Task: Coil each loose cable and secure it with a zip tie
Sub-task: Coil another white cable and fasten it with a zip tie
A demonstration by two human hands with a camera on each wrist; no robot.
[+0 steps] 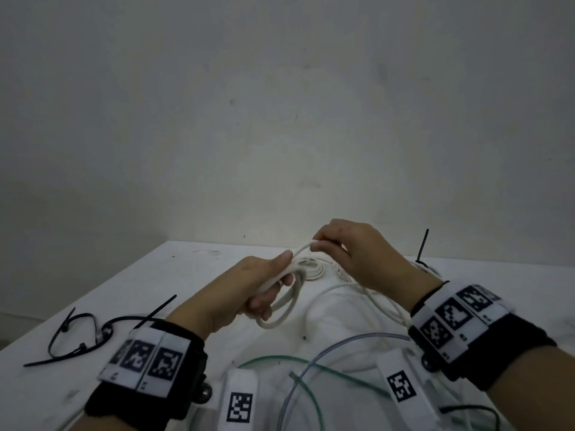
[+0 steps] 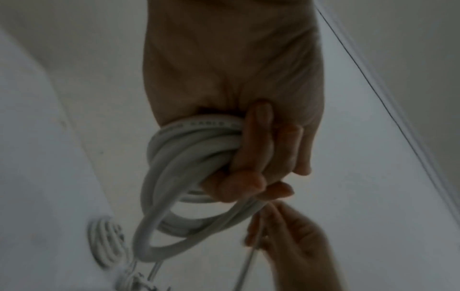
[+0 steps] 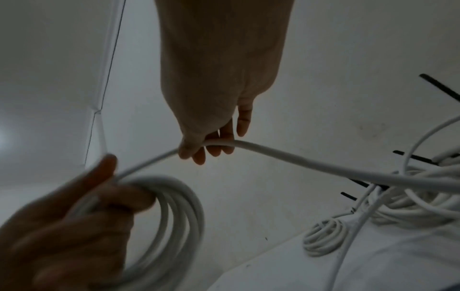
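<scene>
My left hand (image 1: 264,293) grips several loops of a thick white cable (image 1: 287,301) above the table, fingers curled round the coil (image 2: 179,177). The same coil shows in the right wrist view (image 3: 174,216). My right hand (image 1: 329,244) holds the free run of that cable (image 3: 286,157) just right of the coil, fingers curled over it (image 3: 209,147). The strand trails down to the right into a loose pile of white cable (image 1: 367,293). Black zip ties (image 1: 74,334) lie at the table's left.
A small coiled white cable (image 1: 311,269) lies behind the hands. Another black zip tie (image 1: 422,247) sticks up at the right. Clear greenish tubing (image 1: 311,368) loops near the front on a white cloth (image 1: 342,325). The white table (image 1: 193,259) ends at a bare wall.
</scene>
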